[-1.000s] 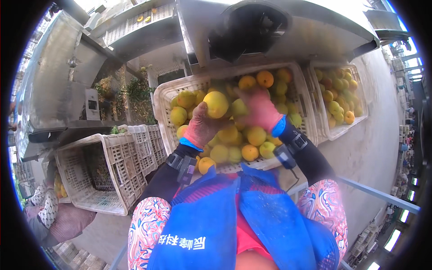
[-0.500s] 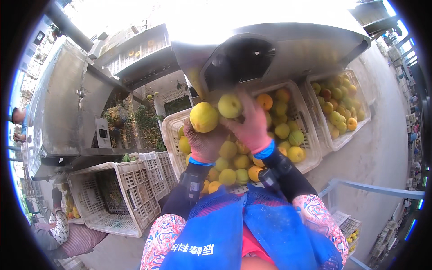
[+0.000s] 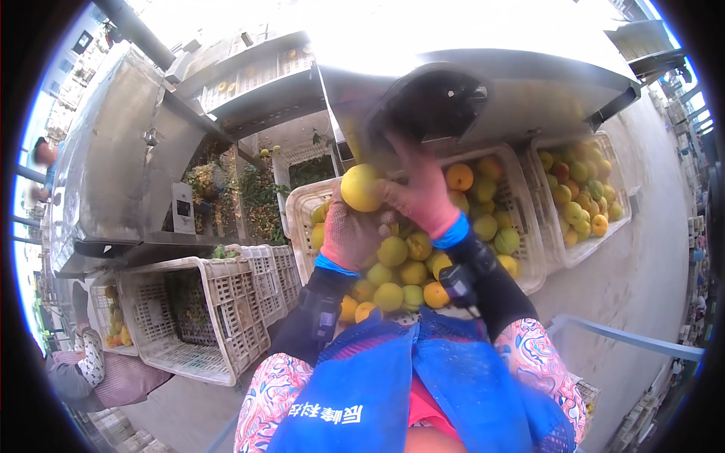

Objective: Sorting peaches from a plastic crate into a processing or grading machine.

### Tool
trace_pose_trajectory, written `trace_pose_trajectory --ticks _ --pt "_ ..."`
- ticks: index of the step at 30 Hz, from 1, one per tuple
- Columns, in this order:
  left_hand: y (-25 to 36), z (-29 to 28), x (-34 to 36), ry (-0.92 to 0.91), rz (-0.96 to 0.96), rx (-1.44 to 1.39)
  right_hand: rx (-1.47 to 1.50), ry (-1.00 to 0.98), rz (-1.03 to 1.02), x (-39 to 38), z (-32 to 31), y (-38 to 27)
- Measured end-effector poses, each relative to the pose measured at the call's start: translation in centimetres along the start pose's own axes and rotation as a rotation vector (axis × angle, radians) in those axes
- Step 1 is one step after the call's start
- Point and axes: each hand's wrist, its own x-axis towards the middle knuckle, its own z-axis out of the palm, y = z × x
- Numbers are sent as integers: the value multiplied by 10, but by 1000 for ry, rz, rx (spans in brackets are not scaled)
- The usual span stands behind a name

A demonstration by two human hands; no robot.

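Note:
My left hand (image 3: 349,238), in a pink glove, is closed round a large yellow-green peach-like fruit (image 3: 361,186), raised above a white plastic crate (image 3: 530,257) of yellow, green and orange fruit. My right hand (image 3: 423,196), also gloved, is open and motion-blurred, its fingers stretched up toward the dark opening (image 3: 419,102) of a metal machine just beyond the crate, its thumb side close beside the held fruit.
A second fruit crate (image 3: 581,196) stands at the right. Stacked white crates (image 3: 226,317) lie at lower left, beside a seated person (image 3: 113,381). Metal machinery (image 3: 113,166) fills the upper left, another person (image 3: 45,155) behind it. A blue rail (image 3: 627,340) runs at lower right.
My right hand reaches farther up into the opening; the green fruit it held half a second ago is out of sight. My left hand still holds the yellow fruit.

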Motion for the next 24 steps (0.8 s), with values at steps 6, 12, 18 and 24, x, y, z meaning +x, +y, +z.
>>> trace_pose_trajectory --ticks 6,12,18,24 --pt "7 11 -5 -83 -225 -890 -64 -127 78 -51 0 -25" --pt "12 16 14 -127 -245 -871 -27 18 214 -46 -1 -38" --pt "-29 4 6 -214 -16 823 -202 134 226 -24 9 2" --pt "-94 29 -24 -500 -27 1740 -599 30 108 25 19 77"
